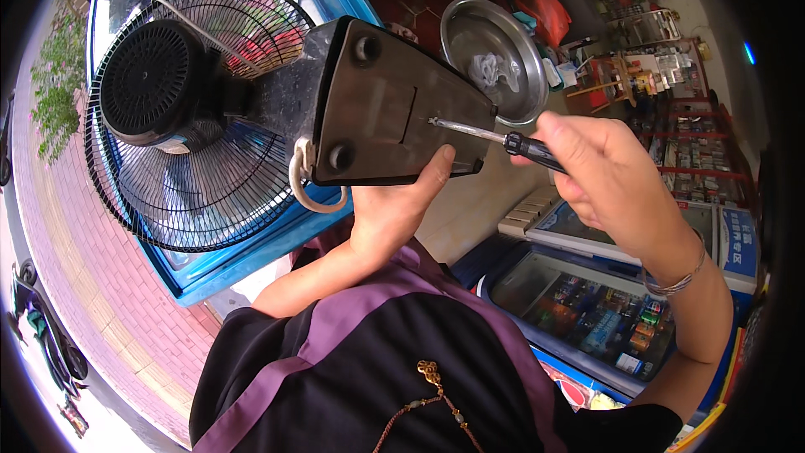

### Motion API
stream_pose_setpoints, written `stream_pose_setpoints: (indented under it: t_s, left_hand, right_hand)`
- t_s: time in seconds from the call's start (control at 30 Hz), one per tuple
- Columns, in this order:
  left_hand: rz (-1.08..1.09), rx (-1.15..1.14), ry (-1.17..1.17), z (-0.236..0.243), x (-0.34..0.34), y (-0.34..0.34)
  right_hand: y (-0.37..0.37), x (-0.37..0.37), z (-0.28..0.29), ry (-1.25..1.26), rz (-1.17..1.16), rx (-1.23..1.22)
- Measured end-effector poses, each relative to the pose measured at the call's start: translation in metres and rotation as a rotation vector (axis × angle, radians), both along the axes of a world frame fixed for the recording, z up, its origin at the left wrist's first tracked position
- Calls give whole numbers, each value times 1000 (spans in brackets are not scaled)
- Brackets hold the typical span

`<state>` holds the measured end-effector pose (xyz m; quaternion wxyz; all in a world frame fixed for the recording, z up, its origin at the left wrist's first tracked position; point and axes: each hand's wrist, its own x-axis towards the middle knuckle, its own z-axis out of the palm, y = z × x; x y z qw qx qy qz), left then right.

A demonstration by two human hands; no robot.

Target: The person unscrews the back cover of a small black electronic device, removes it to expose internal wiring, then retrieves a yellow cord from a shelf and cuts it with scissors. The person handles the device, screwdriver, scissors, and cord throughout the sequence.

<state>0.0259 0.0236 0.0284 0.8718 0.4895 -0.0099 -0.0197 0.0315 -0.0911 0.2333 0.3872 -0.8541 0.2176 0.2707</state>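
Note:
A black electric fan [151, 88] lies on its side, its wire cage at the left and the flat underside of its base [377, 109] facing me. My left hand [394, 214] grips the lower edge of the base, thumb on the underside and the other fingers hidden behind it. In my right hand [599, 172] is a screwdriver [478, 130] with a black handle, held in closed fingers. Its metal tip touches the underside near a small screw hole. A pale power cord [302, 176] loops at the base's lower left corner. Round rubber feet show at two corners.
The fan rests on a blue-framed glass case [180, 281]. Behind the base stands a metal basin [453, 21] with a whitish cloth or bag inside. Glass-topped freezers [537, 277] stand at my right, with stocked shelves [704, 147] beyond. Brick paving [109, 285] runs along the left.

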Motion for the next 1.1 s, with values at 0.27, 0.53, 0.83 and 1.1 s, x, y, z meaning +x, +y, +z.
stream_pose_setpoints:
  t_s: [0.27,0.53,0.83,1.1]
  left_hand:
    - [-17,92,-35,0,1,5]
    - [18,74,-53,-3,3,5]
    - [-71,18,27,1,0,7]
    - [-17,-121,11,7,-2,6]
  right_hand:
    - [-5,9,-5,-616,1244,-818]
    - [-12,14,-16,-1020,1632,-1028]
    - [-13,11,-16,-1106,1478,-974]
    - [-24,-7,-32,-1078,786,-671]
